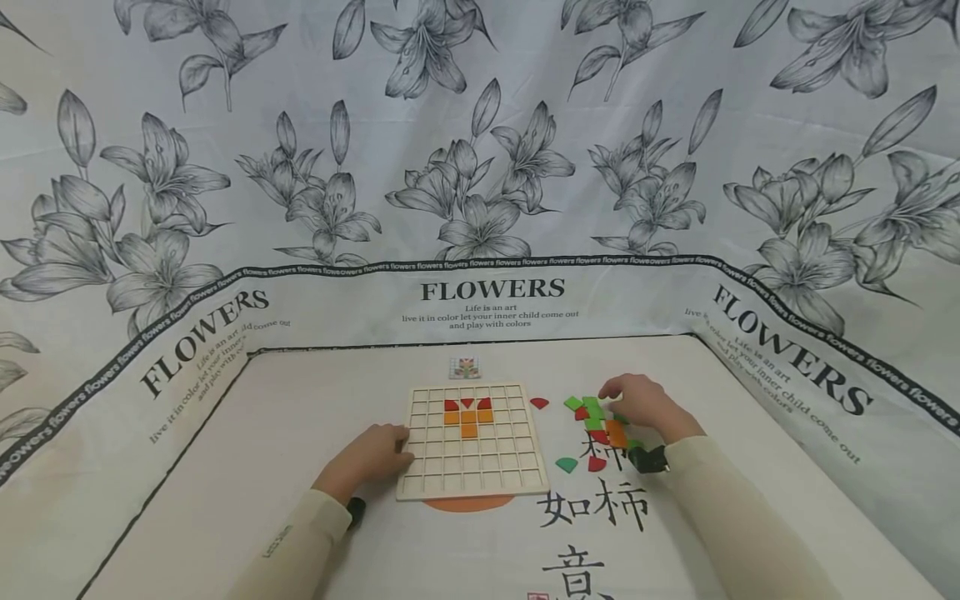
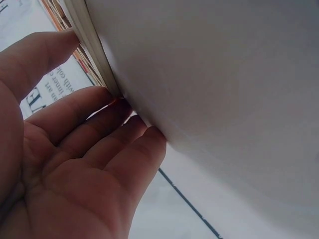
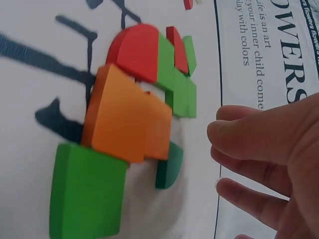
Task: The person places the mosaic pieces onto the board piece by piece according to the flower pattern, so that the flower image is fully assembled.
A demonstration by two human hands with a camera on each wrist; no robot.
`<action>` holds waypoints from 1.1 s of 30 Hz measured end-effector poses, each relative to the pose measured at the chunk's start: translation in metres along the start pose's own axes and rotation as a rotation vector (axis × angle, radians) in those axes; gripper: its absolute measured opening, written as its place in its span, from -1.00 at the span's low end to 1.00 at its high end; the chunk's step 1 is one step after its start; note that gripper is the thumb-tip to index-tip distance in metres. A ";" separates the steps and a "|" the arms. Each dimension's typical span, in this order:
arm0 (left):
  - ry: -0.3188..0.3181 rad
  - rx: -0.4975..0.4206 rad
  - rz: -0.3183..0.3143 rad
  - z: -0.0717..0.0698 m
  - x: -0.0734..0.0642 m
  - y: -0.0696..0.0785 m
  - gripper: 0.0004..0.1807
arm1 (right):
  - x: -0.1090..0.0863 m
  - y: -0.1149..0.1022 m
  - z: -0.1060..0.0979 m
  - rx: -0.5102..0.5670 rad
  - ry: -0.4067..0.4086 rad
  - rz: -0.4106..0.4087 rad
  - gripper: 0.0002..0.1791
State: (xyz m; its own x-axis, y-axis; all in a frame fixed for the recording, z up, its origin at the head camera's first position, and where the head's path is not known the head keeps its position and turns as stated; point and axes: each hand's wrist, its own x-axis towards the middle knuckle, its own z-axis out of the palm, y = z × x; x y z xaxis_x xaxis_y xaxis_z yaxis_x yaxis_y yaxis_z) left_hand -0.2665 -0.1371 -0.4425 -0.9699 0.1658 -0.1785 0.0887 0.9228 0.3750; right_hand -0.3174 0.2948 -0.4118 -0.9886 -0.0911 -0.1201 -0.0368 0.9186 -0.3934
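On tbl (image 1: 315, 383) — grid board (image 1: 480, 464) holds red/orange pcs (image 1: 468, 417).

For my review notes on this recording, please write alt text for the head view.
A person's left hand touches the left edge of a gridded board holding red and orange tiles, while the right hand is beside loose red, orange and green tiles. A small pattern card lies beyond the board.
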 end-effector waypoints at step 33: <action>0.005 0.015 0.004 0.000 0.000 -0.001 -0.45 | 0.003 0.022 0.007 -0.034 -0.044 0.041 -0.68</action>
State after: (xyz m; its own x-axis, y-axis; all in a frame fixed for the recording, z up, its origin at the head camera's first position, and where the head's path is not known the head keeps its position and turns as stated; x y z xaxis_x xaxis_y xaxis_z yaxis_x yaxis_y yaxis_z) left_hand -0.2667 -0.1378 -0.4431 -0.9707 0.1676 -0.1722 0.0958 0.9271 0.3623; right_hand -0.3199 0.3123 -0.4278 -0.9820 -0.0695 -0.1754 -0.0025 0.9343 -0.3565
